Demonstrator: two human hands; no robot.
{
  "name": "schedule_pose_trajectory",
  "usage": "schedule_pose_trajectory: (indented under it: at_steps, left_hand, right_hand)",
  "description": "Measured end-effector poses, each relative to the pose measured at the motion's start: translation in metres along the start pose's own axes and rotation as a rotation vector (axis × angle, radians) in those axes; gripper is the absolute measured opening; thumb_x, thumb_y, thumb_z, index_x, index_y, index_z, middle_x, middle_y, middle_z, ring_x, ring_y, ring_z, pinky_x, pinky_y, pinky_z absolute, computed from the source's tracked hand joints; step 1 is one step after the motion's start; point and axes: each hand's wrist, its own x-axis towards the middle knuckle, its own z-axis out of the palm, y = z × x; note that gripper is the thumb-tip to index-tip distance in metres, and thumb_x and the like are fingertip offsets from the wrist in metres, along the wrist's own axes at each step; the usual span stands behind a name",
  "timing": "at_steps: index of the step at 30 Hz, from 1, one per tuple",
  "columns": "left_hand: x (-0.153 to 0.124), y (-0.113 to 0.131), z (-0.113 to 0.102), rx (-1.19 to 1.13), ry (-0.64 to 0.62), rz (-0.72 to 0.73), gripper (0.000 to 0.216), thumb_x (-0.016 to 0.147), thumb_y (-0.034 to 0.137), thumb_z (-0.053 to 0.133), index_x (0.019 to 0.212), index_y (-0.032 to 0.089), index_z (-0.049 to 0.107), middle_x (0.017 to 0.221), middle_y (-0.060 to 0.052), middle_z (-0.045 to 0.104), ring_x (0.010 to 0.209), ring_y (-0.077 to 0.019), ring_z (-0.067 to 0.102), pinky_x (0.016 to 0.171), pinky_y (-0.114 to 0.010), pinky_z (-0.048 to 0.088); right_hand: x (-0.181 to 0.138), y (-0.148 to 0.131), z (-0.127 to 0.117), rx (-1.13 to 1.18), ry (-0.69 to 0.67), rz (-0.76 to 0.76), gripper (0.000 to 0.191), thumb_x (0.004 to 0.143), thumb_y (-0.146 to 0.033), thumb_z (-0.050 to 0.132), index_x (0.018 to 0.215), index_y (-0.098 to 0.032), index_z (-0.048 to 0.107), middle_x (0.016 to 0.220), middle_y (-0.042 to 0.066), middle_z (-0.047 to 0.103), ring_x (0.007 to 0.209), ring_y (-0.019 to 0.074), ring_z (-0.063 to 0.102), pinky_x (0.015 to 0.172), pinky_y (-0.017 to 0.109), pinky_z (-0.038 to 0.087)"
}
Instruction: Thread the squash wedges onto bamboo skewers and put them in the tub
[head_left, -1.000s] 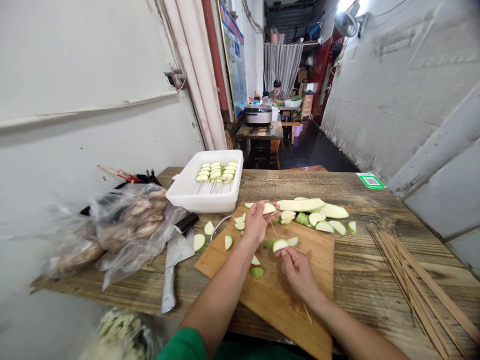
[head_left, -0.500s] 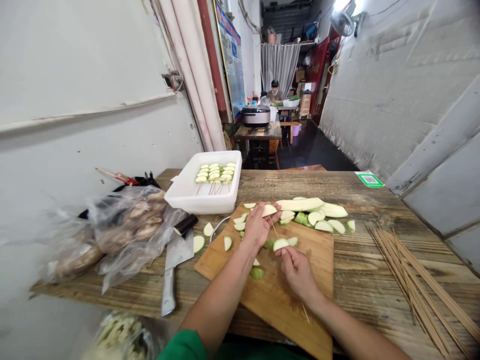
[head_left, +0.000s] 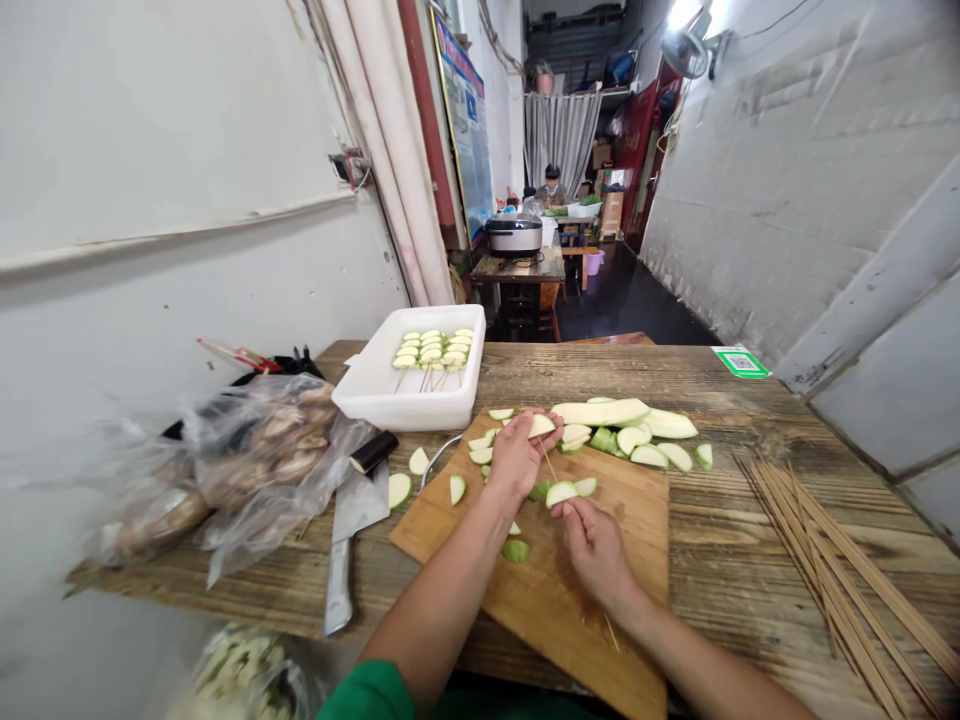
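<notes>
Green sleeve (head_left: 373,690), hands (head_left: 514,455) (head_left: 598,550) outstretched: left farther, pinching slice (head_left: 541,426); right nearer, pinching skewer (head_left: 548,462), apparently just below second slice (head_left: 561,493).

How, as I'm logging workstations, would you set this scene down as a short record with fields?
Left hand: holding the far slice
Right hand: holding the near slice
Skewer: shows between those two slices
Board: under the hands, with loose slices on it
Knife: on the table, left of the board
Box: white, holding skewered slices
Spare skewers: on the table, right of the board
</notes>
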Motion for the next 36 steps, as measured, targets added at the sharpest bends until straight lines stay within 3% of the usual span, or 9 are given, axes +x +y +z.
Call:
schedule_pose_trajectory:
  at_steps: [11,36]
  left_hand:
    - [-0.001,-0.004,0.004,0.013,0.055,0.007,0.018,0.076,0.027,0.056,0.083,0.011,0.056,0.083,-0.008,0.065,0.081,-0.0166,0.063,0.088,-0.04,0.045]
    - [-0.015,-0.011,0.016,0.062,0.012,-0.054,0.02,0.074,0.03,0.058,0.08,0.011,0.055,0.077,-0.008,0.065,0.082,-0.0195,0.063,0.082,-0.04,0.047]
  right_hand:
    - [0.0,-0.001,0.0,-0.001,0.026,0.014,0.027,0.086,-0.027,0.034,0.073,-0.017,0.055,0.056,0.0,0.055,0.049,0.0126,0.048,0.049,0.022,0.036]
    - [0.006,0.0,-0.003,-0.026,0.082,-0.016,0.027,0.085,-0.025,0.034,0.074,-0.015,0.057,0.057,0.0,0.056,0.051,0.0121,0.048,0.051,0.021,0.037]
